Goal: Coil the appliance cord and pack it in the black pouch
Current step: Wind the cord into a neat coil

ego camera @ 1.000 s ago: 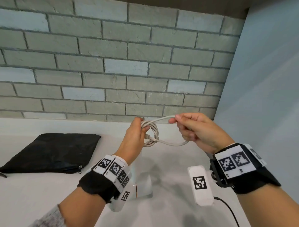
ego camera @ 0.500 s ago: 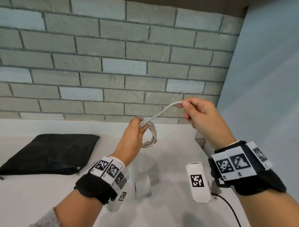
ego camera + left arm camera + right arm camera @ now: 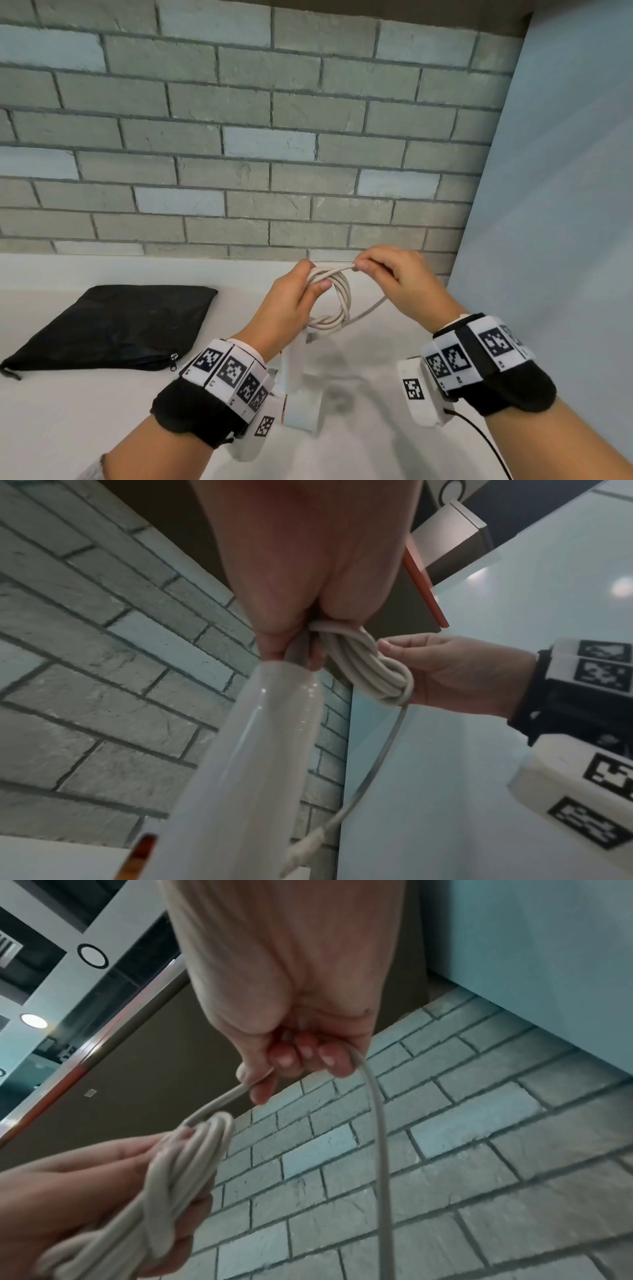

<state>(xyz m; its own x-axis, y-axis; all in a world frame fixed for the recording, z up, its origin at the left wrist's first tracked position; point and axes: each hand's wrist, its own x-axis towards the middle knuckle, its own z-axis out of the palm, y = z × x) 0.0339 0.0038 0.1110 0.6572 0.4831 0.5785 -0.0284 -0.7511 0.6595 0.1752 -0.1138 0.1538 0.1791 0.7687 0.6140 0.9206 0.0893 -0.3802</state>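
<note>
A small coil of off-white cord (image 3: 337, 298) (image 3: 373, 669) (image 3: 178, 1172) hangs in the air in front of the brick wall. My left hand (image 3: 294, 301) (image 3: 68, 1191) grips the coil at its top, thumb over the loops. My right hand (image 3: 394, 281) (image 3: 455, 674) (image 3: 294, 1053) pinches the free run of cord right beside the coil; the cord passes through its curled fingers and trails down. A white appliance (image 3: 301, 387) (image 3: 246, 764) hangs from the cord under my left wrist. The black pouch (image 3: 116, 325) lies flat on the white counter (image 3: 68, 428) at the left, its zipper toward me.
A grey brick wall (image 3: 239, 137) backs the counter. A pale blue panel (image 3: 565, 205) closes off the right side. A thin black cable (image 3: 479, 442) runs from my right wrist device toward the lower right.
My right hand, raised up and right with the cord stretched half a second ago, has come back down to the coil, laying another loop against my left hand. The left hand stayed put.
</note>
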